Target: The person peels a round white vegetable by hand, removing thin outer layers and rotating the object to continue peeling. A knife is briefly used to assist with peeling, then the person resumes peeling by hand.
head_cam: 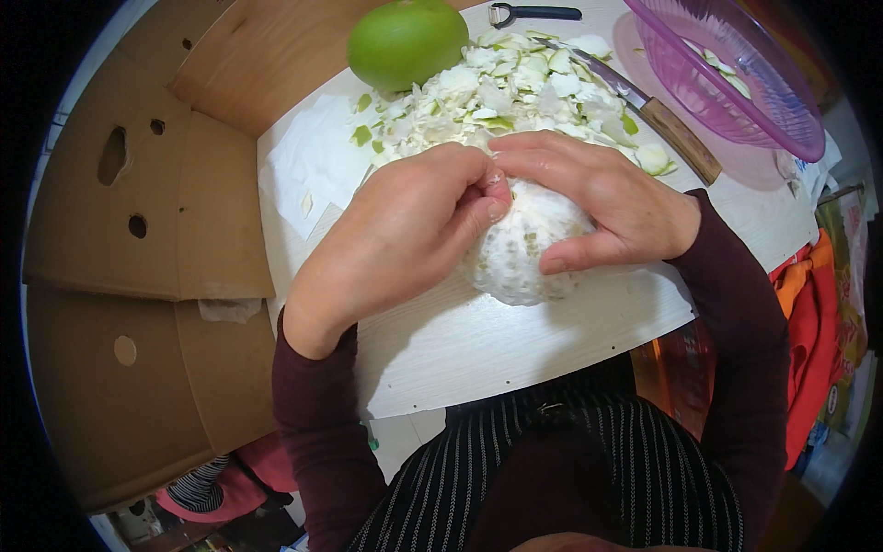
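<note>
A peeled pomelo (521, 276), whitish with pith and segment membrane, rests on the white tabletop (441, 359). My right hand (593, 193) is cupped over its top and right side, fingers around it and thumb on the near face. At its upper left, my left hand (414, 221) pinches a small white bit of pith between thumb and forefinger. Beyond my hands lies a heap of pith and green peel scraps (510, 90). A knife with a wooden handle (679, 138) lies with its blade at the heap's right edge.
A whole green pomelo (408, 45) sits at the back left of the heap. Behind it lies a black-handled peeler (538, 12). A pink translucent plastic basin (731, 83) with some peel stands at the back right. White paper (303, 165) and a large cardboard box (221, 207) are at the left.
</note>
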`<move>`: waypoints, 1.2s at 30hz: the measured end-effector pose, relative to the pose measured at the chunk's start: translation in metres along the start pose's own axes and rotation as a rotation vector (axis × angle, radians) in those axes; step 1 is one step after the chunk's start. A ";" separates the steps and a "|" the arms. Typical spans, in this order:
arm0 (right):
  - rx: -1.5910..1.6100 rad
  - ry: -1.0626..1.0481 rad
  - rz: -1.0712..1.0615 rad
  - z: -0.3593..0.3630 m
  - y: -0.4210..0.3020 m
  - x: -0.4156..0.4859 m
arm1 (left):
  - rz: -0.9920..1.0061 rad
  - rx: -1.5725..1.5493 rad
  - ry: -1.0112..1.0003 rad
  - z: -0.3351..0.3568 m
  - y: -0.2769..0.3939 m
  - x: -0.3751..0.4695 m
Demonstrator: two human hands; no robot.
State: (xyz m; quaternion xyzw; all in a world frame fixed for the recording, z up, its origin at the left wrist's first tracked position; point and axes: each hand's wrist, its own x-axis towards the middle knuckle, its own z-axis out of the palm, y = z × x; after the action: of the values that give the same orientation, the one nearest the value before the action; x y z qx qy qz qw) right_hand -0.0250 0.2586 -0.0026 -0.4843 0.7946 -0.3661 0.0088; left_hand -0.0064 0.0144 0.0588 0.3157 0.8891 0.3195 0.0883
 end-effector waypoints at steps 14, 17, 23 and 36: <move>-0.058 0.079 -0.056 0.005 0.003 -0.001 | 0.160 -0.003 0.040 0.004 -0.015 -0.011; -0.070 0.082 -0.061 0.005 0.003 0.000 | 0.165 -0.047 0.056 0.004 -0.018 -0.017; -0.044 -0.002 -0.004 0.000 0.002 0.001 | 0.194 -0.112 0.137 0.007 -0.021 -0.034; 0.018 -0.034 0.050 -0.003 0.002 0.003 | -0.050 -0.727 0.357 0.032 -0.030 -0.067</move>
State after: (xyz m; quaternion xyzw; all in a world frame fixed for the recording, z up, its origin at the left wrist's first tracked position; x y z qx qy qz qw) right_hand -0.0290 0.2586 -0.0004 -0.4703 0.8030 -0.3644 0.0361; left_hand 0.0427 -0.0282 0.0118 0.1817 0.7270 0.6606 0.0462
